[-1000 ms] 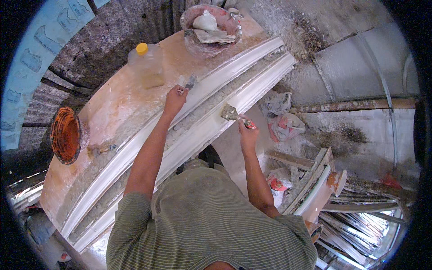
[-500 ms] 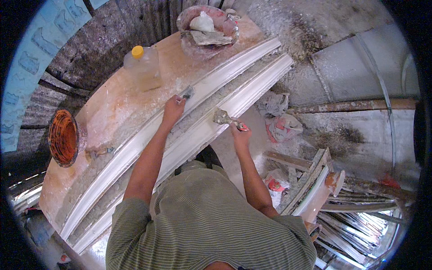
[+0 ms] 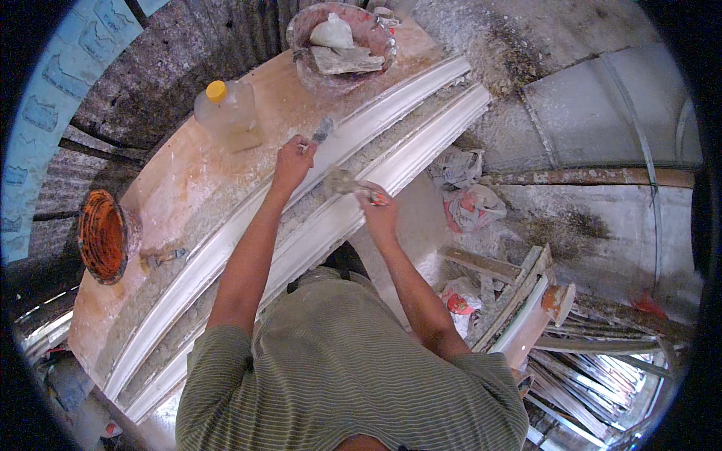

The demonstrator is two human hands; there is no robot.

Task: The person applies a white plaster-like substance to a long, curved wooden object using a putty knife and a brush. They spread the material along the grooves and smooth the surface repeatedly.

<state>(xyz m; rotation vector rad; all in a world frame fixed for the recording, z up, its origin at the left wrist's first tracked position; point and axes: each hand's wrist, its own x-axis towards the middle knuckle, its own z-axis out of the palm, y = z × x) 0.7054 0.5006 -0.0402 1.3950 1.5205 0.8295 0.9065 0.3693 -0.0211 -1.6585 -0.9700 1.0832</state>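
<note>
Scraper [image 3: 342,180] in right hand [image 3: 378,210], now nearer left hand [image 3: 292,161], perhaps touching moulding [image 3: 391,169].

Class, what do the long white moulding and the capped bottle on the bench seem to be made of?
The moulding looks like cast plaster: matt, chalky white, with crumbly grey residue in its channel. The bottle seems to be translucent plastic, dusty, with a glossy yellow cap.

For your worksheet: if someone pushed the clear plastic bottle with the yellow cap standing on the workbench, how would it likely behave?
The bottle stands upright near the bench's far edge, taller than wide, so a high push would probably tip it. It looks like thin plastic, likely light. The dusty bench surface may let it slide if nudged low.
</note>
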